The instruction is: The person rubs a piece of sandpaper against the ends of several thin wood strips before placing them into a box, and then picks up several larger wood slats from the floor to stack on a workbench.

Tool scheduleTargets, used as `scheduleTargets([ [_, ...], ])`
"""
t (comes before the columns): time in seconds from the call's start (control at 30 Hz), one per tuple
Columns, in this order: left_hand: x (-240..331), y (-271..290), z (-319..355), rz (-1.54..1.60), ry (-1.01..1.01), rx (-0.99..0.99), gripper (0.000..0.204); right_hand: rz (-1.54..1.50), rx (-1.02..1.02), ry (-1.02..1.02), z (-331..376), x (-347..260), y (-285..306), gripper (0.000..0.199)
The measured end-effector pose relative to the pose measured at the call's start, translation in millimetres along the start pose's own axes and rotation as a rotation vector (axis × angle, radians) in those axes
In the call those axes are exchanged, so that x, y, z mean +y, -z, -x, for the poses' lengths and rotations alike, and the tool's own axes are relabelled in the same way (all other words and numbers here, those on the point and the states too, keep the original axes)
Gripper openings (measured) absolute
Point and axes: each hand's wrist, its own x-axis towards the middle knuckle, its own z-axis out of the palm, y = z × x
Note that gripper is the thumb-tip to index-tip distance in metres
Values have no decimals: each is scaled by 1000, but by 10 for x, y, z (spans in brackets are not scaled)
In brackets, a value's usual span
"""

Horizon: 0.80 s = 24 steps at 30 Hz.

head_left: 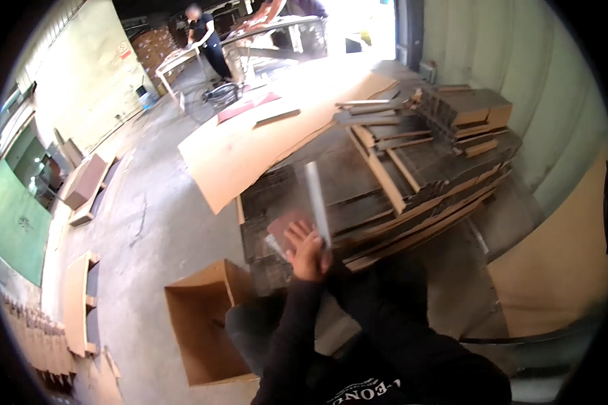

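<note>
My left hand (306, 251) reaches forward with its fingers spread over a reddish-brown sheet (288, 227), whose pale edge shows beside the hand. Just to its right, a long pale grey strip (317, 202) points away from me, its near end beside my hands. Only a small part of my right hand (326, 260) shows at that end; its fingers are hidden behind the left hand. Both hands are over the near left part of a dark, low stack of boards (344, 192).
Loose wooden strips (383, 177) and brown blocks (473, 111) lie on the stack. Beyond is a big tan sheet (250, 152). An open cardboard box (203, 331) stands at my left knee. A ribbed wall (513, 67) borders the right. Far off, a person (206, 40) works at a table.
</note>
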Motion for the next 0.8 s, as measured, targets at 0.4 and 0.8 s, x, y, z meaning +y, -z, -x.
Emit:
scheduleTargets([
  [0.4,958,416,501,-2514,-326,393,23,119,-291,-212,-219,-191,108,47],
  [0.8,986,221,328,-2922,25,10,54,82,-306,-176,-184,-77,120,51],
])
